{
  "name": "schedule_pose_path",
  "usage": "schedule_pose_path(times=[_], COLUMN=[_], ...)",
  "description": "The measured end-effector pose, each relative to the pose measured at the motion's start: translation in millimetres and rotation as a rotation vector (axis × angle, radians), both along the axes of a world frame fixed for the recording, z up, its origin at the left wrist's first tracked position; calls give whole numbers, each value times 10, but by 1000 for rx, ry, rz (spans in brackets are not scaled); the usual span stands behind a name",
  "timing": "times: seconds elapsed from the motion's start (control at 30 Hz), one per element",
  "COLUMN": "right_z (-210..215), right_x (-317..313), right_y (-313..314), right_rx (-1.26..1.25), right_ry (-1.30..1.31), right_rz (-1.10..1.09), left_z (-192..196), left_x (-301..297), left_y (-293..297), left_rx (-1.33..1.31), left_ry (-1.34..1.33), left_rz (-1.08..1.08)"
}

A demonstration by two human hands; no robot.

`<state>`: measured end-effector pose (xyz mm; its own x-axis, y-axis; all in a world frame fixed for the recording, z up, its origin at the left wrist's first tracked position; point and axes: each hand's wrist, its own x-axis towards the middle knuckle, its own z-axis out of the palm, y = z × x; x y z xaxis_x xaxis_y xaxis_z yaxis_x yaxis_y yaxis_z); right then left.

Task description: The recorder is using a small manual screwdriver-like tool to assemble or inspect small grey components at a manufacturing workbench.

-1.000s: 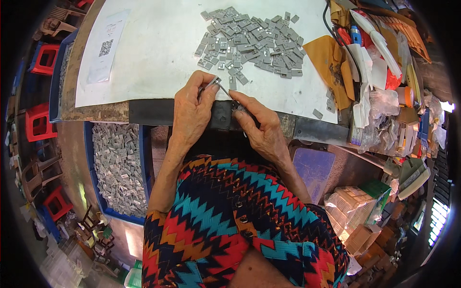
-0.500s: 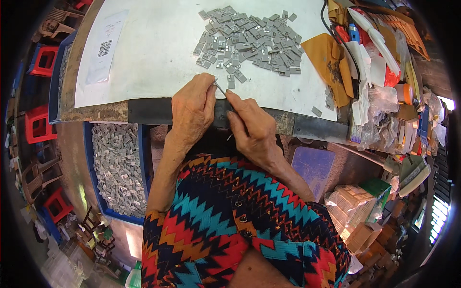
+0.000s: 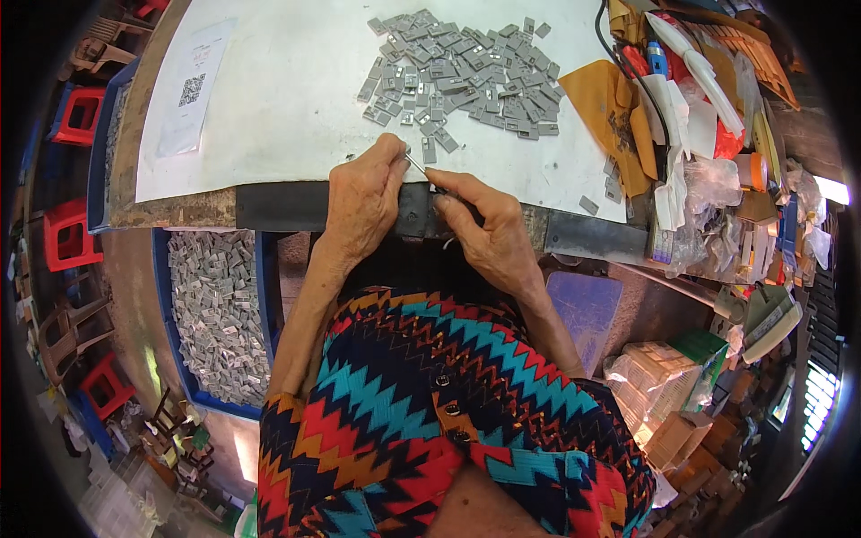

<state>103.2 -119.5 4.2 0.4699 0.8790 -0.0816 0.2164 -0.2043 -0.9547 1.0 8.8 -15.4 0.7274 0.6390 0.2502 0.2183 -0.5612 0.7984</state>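
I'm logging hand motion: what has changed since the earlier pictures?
Since half a second ago, the right hand has turned and shifted slightly right, baring more of its thin tool. Nothing was visibly grasped or released; the left hand and the grey pile stayed roughly in place.

seen from a wearer's own head, the left one of two fisheye cameras mounted side by side looks steeply down and slightly ahead over a workbench (image 3: 287,206), its front edge crossing the upper half of the frame. the patterned shirt (image 3: 377,386) fills the lower centre, nearest the lens, with forearms reaching up from it to the left hand (image 3: 363,197) and right hand (image 3: 484,224), close to the lens and just above mid-frame. the white sheet (image 3: 287,99) on the benchtop lies beyond them. the wide lens takes in floor (image 3: 139,296) on both sides, curving red stools (image 3: 67,235) at far left, before the picture darkens at its rounded rim.
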Motion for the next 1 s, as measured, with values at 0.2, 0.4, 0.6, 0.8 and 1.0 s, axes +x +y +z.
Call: schedule_pose_path(times=[0.2, 0.4, 0.6, 0.8, 1.0], right_z=[-31, -3, -8, -84, -41], right_x=[27, 53, 118, 128, 149], right_y=[-117, -287, -344, -356, -347], right_rx=[21, 21, -23, 37, 4], right_ry=[-201, -29, 24, -87, -28], right_rz=[92, -106, -169, -169, -190], left_z=[97, 82, -4, -32, 23], left_x=[54, 155, 337, 382, 415], left_y=[54, 42, -74, -60, -71], left_rx=[-132, 17, 279, 247, 166], left_ry=[49, 181, 527, 506, 421], left_rz=[3, 47, 121, 101, 70])
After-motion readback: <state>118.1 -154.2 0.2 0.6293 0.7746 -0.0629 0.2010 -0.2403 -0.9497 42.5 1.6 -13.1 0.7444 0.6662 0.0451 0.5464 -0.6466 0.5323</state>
